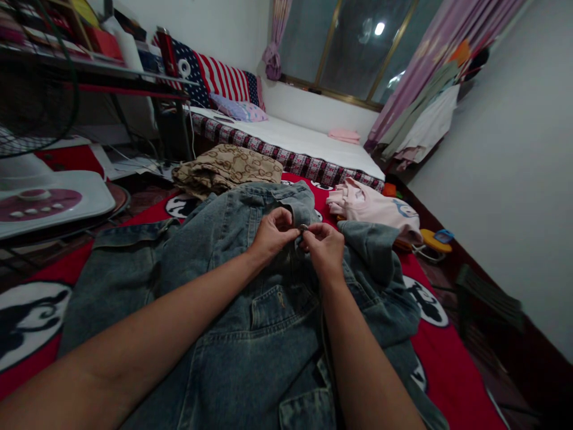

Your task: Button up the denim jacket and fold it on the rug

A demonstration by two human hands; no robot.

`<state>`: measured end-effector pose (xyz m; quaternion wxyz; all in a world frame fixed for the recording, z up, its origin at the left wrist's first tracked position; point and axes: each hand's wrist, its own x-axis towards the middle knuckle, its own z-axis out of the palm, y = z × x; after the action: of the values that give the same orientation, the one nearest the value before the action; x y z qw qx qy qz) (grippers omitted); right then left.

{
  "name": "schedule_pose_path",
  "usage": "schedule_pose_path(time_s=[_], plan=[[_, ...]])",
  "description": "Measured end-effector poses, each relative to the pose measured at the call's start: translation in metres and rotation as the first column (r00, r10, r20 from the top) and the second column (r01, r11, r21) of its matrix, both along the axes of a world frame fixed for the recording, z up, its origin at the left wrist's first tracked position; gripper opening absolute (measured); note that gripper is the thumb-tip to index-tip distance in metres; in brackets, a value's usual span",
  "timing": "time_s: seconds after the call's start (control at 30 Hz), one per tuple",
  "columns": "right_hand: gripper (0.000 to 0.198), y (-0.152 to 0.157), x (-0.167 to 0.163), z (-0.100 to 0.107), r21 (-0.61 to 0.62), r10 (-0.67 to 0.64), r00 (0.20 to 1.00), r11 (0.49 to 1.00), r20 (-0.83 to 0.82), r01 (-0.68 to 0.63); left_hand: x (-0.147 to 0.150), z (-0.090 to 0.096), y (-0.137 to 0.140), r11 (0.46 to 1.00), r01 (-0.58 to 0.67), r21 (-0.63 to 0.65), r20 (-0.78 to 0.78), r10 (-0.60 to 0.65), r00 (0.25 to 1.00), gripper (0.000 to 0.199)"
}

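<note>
Left grip: I'm pinching on this side, thumb and finger closing on a small, dark, button-like piece, my other fingers curling inward.
Right grip: and here I'm pinching the same piece from the opposite side, fingertips nearly meeting those of my left.
Denim jacket: it's lying right in front of me, under both my forearms, spreading wide and rumpling across the red blanket; the button-like piece is sitting above its cloth, between my two grips.
Pocket: it's showing on the denim just on my side of the pinch, pale stitching edging it.
Patterned cloth: brown and tan, it's lying in a heap beyond the jacket, to the left.
Pink shirt: it's resting in folds beyond the jacket, over on the right, a blue print showing.
White bed: it's stretching along the back under the window, carrying a purple-blue pillow and a folded pink cloth.
Fan base: white and pink, it's standing at my far left.
Thermos: red, it's standing on the cluttered table at the upper left.
</note>
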<state>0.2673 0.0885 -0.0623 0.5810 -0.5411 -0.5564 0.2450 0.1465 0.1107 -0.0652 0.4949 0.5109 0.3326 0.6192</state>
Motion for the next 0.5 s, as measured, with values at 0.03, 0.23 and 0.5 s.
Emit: schedule_pose_path(time_s=[0.03,0.23,0.5], plan=[[0.011,-0.001,-0.001,0.001,0.012,0.004,1.0,1.0,0.029,-0.004,0.001,-0.001,0.0,1.0,-0.007,-0.014,0.017,0.008,1.0,0.03],[0.011,-0.005,-0.005,0.006,-0.013,0.011,0.999,1.0,-0.037,-0.011,0.002,-0.003,0.0,0.995,0.051,-0.089,0.13,-0.039,0.991,0.032],[0.018,-0.005,-0.003,0.011,-0.026,0.062,0.988,0.997,-0.144,-0.066,0.0,-0.005,0.001,0.99,0.125,-0.067,0.194,-0.11,0.975,0.038]])
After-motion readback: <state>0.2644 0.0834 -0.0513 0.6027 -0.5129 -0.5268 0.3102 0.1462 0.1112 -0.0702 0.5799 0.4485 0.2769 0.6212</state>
